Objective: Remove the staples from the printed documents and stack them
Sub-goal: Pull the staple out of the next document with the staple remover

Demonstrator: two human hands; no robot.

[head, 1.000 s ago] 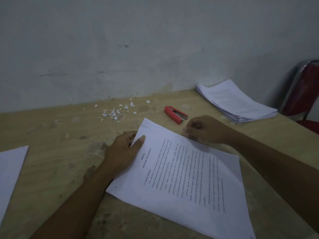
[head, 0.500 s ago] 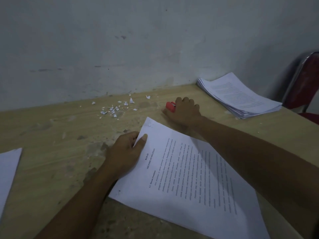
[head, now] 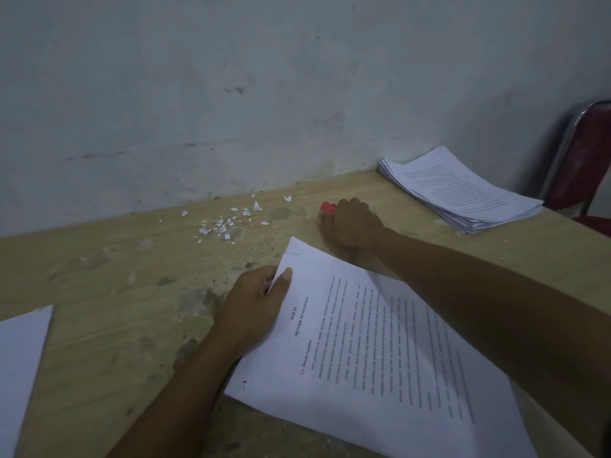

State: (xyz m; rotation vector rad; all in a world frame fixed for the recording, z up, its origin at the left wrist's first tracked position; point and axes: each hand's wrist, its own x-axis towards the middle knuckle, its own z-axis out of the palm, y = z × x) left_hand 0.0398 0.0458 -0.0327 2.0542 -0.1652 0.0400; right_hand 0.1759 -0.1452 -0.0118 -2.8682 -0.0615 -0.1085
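A printed document (head: 380, 358) lies at an angle on the wooden table (head: 115, 292) in front of me. My left hand (head: 254, 302) pinches its upper left edge, thumb on top of the page. My right hand (head: 350, 226) reaches past the document's top corner and closes over a small red staple remover (head: 327, 207); only the tool's red tip shows beyond my fingers. A stack of printed sheets (head: 463, 193) rests at the far right corner of the table.
Torn paper scraps (head: 228, 221) are scattered near the wall. Another white sheet (head: 20, 368) pokes in at the left edge. A red chair with a metal frame (head: 582, 163) stands beyond the table's right end. The wall runs along the far table edge.
My right hand left the document's top edge, reached out to the red staple remover and closed over it. My left hand stayed on the page corner.
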